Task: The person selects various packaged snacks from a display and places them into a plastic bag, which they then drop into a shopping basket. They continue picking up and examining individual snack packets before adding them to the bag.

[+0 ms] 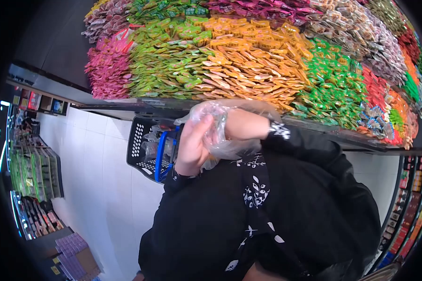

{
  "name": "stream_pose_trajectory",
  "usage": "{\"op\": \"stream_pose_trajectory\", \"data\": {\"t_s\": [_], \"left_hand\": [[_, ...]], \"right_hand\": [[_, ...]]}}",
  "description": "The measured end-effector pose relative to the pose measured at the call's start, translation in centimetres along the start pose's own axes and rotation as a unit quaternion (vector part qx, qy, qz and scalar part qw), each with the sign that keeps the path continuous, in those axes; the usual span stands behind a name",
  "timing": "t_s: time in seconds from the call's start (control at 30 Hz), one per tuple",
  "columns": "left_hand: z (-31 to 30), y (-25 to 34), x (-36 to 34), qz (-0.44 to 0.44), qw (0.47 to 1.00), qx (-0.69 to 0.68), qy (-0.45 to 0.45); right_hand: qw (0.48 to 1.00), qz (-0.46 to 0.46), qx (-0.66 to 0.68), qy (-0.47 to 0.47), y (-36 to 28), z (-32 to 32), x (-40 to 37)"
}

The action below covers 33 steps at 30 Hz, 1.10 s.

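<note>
A clear plastic bag (239, 149) is bunched between my two hands, in front of my chest and close to the edge of the sweets display. My left hand (192, 144) is closed on the bag, its thumb pointing up and the film wrapped over its fingers. From the other side my right hand (241, 124) meets it, with the plastic around its fingers, which are partly hidden. What the bag contains, if anything, I cannot make out. Just beyond the bag lie orange-wrapped sweets (253, 65) and green-wrapped sweets (169, 70) in dense rows.
A black shopping basket (135, 140) with a blue handle (162, 157) stands below left, holding clear bags. Pink packets (109, 65) fill the display's left end. White floor tiles (98, 187) stretch to the left. Stocked shelves (410, 206) stand at the right, purple boxes (72, 253) at lower left.
</note>
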<state>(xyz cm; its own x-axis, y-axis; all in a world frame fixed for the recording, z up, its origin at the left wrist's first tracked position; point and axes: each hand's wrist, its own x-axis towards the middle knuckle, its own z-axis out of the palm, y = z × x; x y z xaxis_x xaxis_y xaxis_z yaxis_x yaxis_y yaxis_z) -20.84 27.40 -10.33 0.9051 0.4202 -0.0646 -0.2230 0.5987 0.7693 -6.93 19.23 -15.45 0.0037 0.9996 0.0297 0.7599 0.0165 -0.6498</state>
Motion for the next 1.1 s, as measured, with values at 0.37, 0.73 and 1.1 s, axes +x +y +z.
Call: {"op": "stream_pose_trajectory", "data": {"t_s": [0.37, 0.73, 1.1], "left_hand": [[-4.9, 0.3, -2.2, -0.116, 0.992, 0.021, -0.040], [-6.5, 2.2, -2.3, -0.045, 0.995, 0.059, -0.063], [-1.0, -0.4, -2.5, -0.014, 0.998, 0.050, -0.034]], "right_hand": [[0.991, 0.131, -0.030, 0.020, 1.2, 8.7, 1.3], [0.980, 0.119, 0.105, 0.119, -6.9, 3.6, -3.3], [0.828, 0.083, 0.481, 0.277, -10.0, -0.3, -12.4]]}}
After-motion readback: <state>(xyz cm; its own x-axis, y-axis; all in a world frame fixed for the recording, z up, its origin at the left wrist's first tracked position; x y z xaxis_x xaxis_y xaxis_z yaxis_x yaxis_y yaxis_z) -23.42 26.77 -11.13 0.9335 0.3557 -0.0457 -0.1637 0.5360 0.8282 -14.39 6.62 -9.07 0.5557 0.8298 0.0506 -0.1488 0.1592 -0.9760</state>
